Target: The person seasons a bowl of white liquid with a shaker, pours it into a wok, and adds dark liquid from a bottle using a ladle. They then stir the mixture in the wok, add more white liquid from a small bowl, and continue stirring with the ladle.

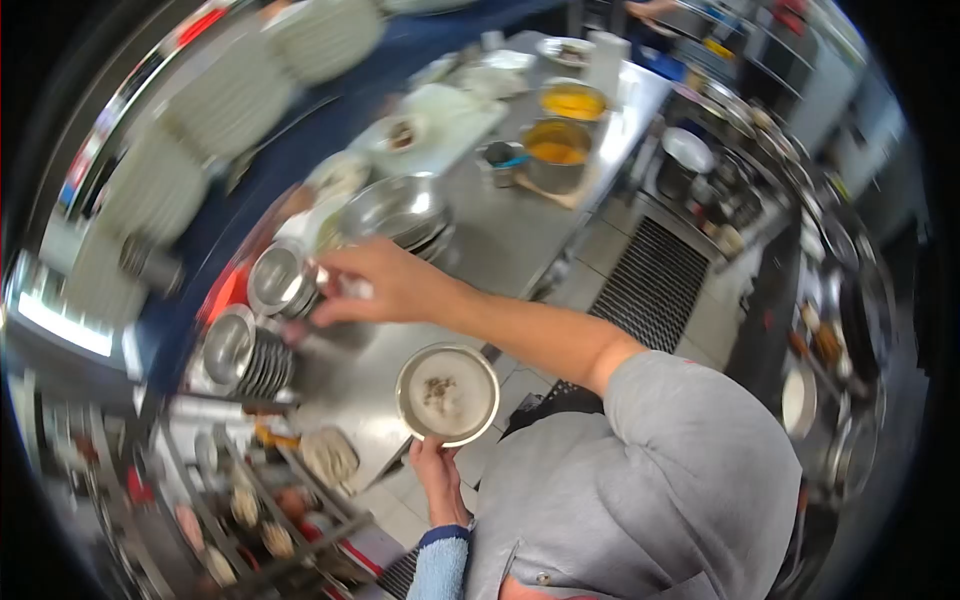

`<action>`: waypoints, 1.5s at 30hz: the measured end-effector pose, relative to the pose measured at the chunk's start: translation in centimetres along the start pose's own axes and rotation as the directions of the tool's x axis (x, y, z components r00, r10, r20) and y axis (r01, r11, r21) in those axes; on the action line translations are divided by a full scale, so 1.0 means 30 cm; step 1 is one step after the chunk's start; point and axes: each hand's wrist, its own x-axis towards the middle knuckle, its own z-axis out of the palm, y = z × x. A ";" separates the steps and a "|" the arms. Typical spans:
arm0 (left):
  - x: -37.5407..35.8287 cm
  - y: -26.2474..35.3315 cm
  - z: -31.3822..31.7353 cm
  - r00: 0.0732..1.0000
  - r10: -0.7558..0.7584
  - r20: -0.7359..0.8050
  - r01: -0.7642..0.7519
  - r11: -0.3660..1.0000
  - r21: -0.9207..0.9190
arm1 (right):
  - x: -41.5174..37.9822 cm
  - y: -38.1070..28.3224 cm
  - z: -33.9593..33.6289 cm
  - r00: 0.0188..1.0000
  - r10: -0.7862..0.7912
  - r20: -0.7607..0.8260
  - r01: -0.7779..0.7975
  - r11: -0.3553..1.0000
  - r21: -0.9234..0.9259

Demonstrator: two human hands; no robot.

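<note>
My left hand (435,470), below a blue cuff, grips the near rim of a round metal bowl (447,348). Inside the bowl lies a pale content with a small heap of brown bits. My right hand (355,285) reaches across the steel counter beside a small metal bowl (275,278) at its far left. Its fingers are curled and blurred by motion. A pale patch shows between them, and I cannot make out whether it is held. Closer to the counter's left end stands a stack of nested metal bowls (245,350).
Large metal bowls (398,212) sit beyond my right arm. Farther along are a pot of orange food (556,155) and a white tray (455,120). Plate stacks (235,95) line the shelf. A floor grate (650,275) and cooking range lie right; another person's arm (650,8) shows at the top.
</note>
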 end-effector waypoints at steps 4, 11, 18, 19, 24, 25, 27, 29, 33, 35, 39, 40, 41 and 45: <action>0.057 -0.004 0.127 0.976 -0.084 0.199 0.056 0.988 0.141 | -0.631 0.198 -0.396 0.798 0.593 -0.111 -0.599 0.758 -0.257; 0.207 -0.110 0.525 0.835 -0.285 0.470 0.074 0.906 0.417 | -1.614 -0.076 -0.681 0.049 0.761 -0.646 -0.855 0.366 0.366; 0.281 -0.403 1.091 0.622 -0.496 0.606 0.093 0.816 0.571 | -1.799 -0.228 -0.772 -0.142 0.678 -0.721 -0.895 0.223 0.386; 0.240 -0.436 1.159 0.601 -0.490 0.631 0.094 0.828 0.554 | -1.817 -0.250 -0.803 -0.199 0.677 -0.708 -0.874 0.205 0.441; 0.269 -0.671 1.591 0.479 -0.578 0.660 0.266 0.813 0.518 | -1.931 -0.182 -1.001 -0.339 0.691 -0.639 -0.497 0.445 0.745; 0.251 -0.692 1.679 0.507 -0.567 0.649 0.258 0.819 0.513 | -1.967 -0.170 -1.031 -0.228 0.676 -0.701 -0.643 0.436 0.630; 0.254 -0.768 1.847 0.540 -0.539 0.646 0.259 0.837 0.482 | -1.981 -0.179 -1.119 -0.246 0.688 -0.683 -0.797 0.257 0.546; 0.267 -0.849 2.028 0.554 -0.497 0.668 0.257 0.865 0.431 | -2.023 -0.145 -1.179 -0.288 0.662 -0.692 -0.818 0.207 0.537; 0.346 -0.962 2.368 0.558 -0.437 0.705 0.236 0.899 0.370 | -2.152 -0.063 -1.266 -0.457 0.606 -0.651 -0.769 0.099 0.632; 0.406 -1.006 2.531 0.566 -0.402 0.720 0.227 0.915 0.333 | -2.304 0.026 -1.242 -0.533 0.552 -0.641 -0.757 0.026 0.653; 0.658 -1.176 2.872 0.653 -0.307 0.692 0.178 0.951 0.254 | -2.458 0.136 -1.189 -0.782 0.427 -0.454 -0.535 -0.089 0.840; 0.707 -1.208 2.922 0.676 -0.290 0.678 0.175 0.956 0.234 | -2.453 0.121 -1.143 -0.853 0.377 -0.361 -0.421 -0.088 0.903; 0.755 -1.226 2.977 0.691 -0.274 0.668 0.163 0.961 0.225 | -2.523 0.118 -1.049 -0.778 0.506 -0.371 -0.616 -0.502 0.607; 0.958 -1.347 3.236 0.757 -0.153 0.636 0.121 0.988 0.094 | -2.367 0.099 -1.113 -0.804 0.558 -0.205 -0.532 -0.523 0.666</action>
